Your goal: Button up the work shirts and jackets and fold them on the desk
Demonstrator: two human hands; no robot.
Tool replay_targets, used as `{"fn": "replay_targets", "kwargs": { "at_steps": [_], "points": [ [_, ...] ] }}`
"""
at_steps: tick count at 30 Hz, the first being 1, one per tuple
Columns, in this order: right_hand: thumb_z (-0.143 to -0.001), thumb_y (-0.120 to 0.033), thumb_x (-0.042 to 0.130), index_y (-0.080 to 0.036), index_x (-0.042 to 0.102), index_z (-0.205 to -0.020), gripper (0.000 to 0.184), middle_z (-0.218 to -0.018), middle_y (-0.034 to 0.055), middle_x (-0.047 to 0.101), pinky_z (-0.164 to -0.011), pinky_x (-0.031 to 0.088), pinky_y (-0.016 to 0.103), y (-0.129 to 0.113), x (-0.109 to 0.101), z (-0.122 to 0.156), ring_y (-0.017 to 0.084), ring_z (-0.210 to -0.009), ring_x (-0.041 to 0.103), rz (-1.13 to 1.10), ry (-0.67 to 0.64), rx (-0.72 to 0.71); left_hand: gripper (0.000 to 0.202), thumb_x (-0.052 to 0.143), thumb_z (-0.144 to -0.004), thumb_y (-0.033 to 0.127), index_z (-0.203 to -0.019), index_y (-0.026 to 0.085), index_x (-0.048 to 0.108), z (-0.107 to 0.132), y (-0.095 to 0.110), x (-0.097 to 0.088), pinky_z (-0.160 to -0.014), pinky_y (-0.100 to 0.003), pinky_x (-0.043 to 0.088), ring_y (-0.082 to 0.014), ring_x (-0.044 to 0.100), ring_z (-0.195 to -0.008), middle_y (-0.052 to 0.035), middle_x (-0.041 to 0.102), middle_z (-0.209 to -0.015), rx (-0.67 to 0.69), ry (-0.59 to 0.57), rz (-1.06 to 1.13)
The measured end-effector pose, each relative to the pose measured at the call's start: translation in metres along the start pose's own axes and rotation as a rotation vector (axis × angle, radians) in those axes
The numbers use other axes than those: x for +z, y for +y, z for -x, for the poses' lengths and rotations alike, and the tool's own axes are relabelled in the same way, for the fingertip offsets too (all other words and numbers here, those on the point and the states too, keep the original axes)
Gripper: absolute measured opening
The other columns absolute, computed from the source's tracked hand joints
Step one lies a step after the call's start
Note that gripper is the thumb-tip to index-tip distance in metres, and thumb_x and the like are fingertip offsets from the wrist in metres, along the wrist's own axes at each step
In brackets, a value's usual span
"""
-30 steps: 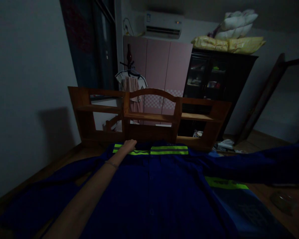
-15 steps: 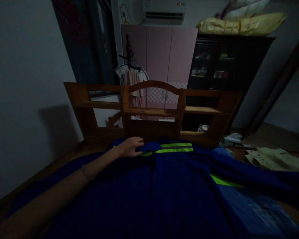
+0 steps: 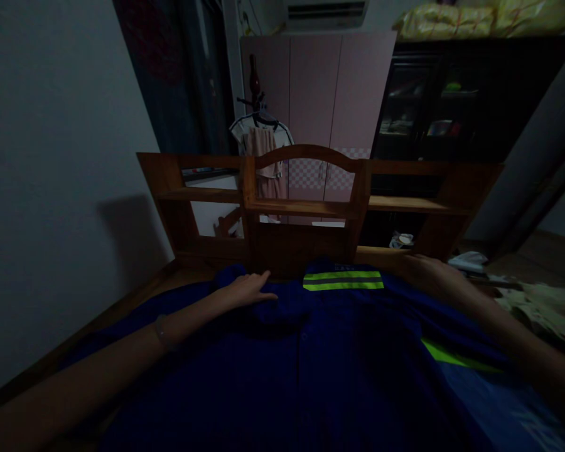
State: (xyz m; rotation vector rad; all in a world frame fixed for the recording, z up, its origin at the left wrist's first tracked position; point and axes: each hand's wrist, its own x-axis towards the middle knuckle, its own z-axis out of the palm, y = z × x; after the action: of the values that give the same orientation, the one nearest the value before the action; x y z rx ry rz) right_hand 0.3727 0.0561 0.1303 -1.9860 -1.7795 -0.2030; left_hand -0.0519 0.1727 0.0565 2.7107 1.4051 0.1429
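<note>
A dark blue work jacket lies spread out, front side up, with its collar end towards the wooden headboard. A lime reflective stripe crosses the right side of its chest. My left hand rests on the bunched cloth at the jacket's left shoulder, thumb and forefinger apart, gripping nothing that I can see. Over by the right shoulder and sleeve is my right hand. It is dim and blurred, so its fingers do not show clearly. Blue denim-like cloth with pale lettering lies partly under the right sleeve.
The wooden headboard with open shelves stands just beyond the jacket. A white wall rises at the left. Behind are a pink wardrobe, clothes on a stand and a dark cabinet. Pale cloth lies at the right.
My left hand has loosened from the cloth it pinched, and the left-side lime stripe is now covered. My right hand has come into view at the right shoulder. The view has shifted slightly.
</note>
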Motion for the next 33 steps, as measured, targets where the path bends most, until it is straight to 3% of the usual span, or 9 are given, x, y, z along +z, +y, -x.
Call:
{"fn": "replay_targets", "kwargs": {
  "at_steps": [1, 4, 9, 14, 20, 24, 27, 30, 33],
  "points": [
    [-0.085, -0.037, 0.059, -0.018, 0.064, -0.1, 0.025, -0.106, 0.0136, 0.064, -0.082, 0.044, 0.035, -0.017, 0.011, -0.012, 0.025, -0.097, 0.06, 0.075, -0.129, -0.065, 0.072, 0.046, -0.073, 0.073, -0.118, 0.018, 0.051, 0.002, 0.002, 0.002, -0.072, -0.032, 0.043, -0.0298, 0.062, -0.091, -0.015, 0.065, -0.101, -0.018, -0.032, -0.016],
    [-0.087, -0.053, 0.047, -0.021, 0.06, -0.106, 0.039, -0.106, 0.0113, 0.064, -0.082, 0.043, 0.033, -0.081, 0.056, -0.044, 0.026, -0.099, 0.06, 0.073, -0.164, -0.129, 0.063, 0.042, -0.075, 0.073, -0.104, 0.02, 0.059, 0.013, 0.009, 0.009, -0.07, -0.034, 0.045, -0.0297, 0.063, -0.088, -0.0132, 0.066, -0.099, -0.004, -0.085, -0.069],
    [-0.085, -0.06, 0.043, -0.012, 0.054, -0.119, 0.06, -0.111, 0.021, 0.061, -0.083, 0.044, 0.039, -0.146, 0.124, -0.078, 0.032, -0.104, 0.058, 0.019, -0.191, 0.044, 0.027, 0.045, -0.085, 0.034, -0.099, 0.017, 0.06, 0.037, 0.022, 0.025, -0.07, -0.034, 0.046, -0.0277, 0.064, -0.087, -0.0133, 0.066, -0.096, 0.061, -0.041, -0.209],
    [-0.071, -0.039, 0.065, -0.013, 0.07, -0.092, 0.034, -0.09, 0.0135, 0.069, -0.067, 0.047, 0.027, -0.133, 0.144, -0.096, 0.025, -0.084, 0.065, -0.081, -0.388, 0.0, 0.028, 0.034, -0.09, 0.028, -0.103, 0.017, 0.056, 0.046, 0.019, 0.023, -0.066, -0.035, 0.045, -0.0256, 0.065, -0.075, -0.0109, 0.067, -0.086, -0.048, 0.048, -0.171],
    [-0.075, -0.026, 0.058, -0.018, 0.069, -0.082, 0.016, -0.08, 0.0018, 0.068, -0.061, 0.042, 0.019, -0.099, 0.121, -0.068, 0.014, -0.074, 0.063, -0.231, -0.395, -0.153, 0.023, 0.035, -0.09, 0.029, -0.101, 0.018, 0.053, 0.043, 0.005, 0.005, -0.068, -0.031, 0.045, -0.0222, 0.063, -0.079, -0.0081, 0.064, -0.086, -0.263, 0.146, -0.087],
    [-0.069, -0.018, 0.061, -0.02, 0.062, -0.096, 0.027, -0.075, -0.0011, 0.064, -0.058, 0.038, 0.019, -0.087, 0.124, -0.015, 0.013, -0.068, 0.059, -0.251, -0.368, -0.229, 0.033, 0.045, -0.081, 0.012, -0.113, 0.019, 0.05, 0.047, 0.029, 0.001, -0.085, -0.034, 0.042, -0.0232, 0.053, -0.104, -0.0108, 0.054, -0.117, 0.079, 0.326, -0.183],
    [-0.07, -0.014, 0.058, -0.024, 0.047, -0.122, 0.055, -0.068, -0.0043, 0.058, -0.054, 0.034, 0.02, -0.085, 0.137, 0.016, 0.012, -0.06, 0.055, -0.226, -0.383, -0.286, 0.026, 0.045, -0.083, 0.016, -0.106, 0.02, 0.054, 0.045, 0.058, 0.007, -0.091, -0.034, 0.039, -0.0221, 0.052, -0.105, -0.0076, 0.057, -0.114, 0.29, 0.262, -0.121],
    [-0.075, -0.017, 0.056, -0.024, 0.034, -0.133, 0.063, -0.076, -0.0016, 0.059, -0.056, 0.035, 0.022, -0.09, 0.142, 0.028, 0.015, -0.066, 0.057, -0.141, -0.323, -0.281, 0.034, 0.037, -0.091, 0.041, -0.109, 0.017, 0.054, 0.034, 0.078, 0.021, -0.081, -0.038, 0.043, -0.0249, 0.059, -0.089, -0.0101, 0.064, -0.095, 0.093, 0.17, -0.059],
    [-0.08, -0.031, 0.056, -0.019, 0.044, -0.122, 0.045, -0.101, 0.009, 0.059, -0.066, 0.041, 0.026, -0.099, 0.138, 0.027, 0.022, -0.089, 0.058, -0.001, -0.157, -0.262, 0.055, 0.041, -0.087, 0.053, -0.12, 0.01, 0.05, 0.017, 0.086, 0.032, -0.072, -0.04, 0.044, -0.0311, 0.061, -0.084, -0.018, 0.063, -0.094, -0.122, 0.098, -0.115]
  ]
}}
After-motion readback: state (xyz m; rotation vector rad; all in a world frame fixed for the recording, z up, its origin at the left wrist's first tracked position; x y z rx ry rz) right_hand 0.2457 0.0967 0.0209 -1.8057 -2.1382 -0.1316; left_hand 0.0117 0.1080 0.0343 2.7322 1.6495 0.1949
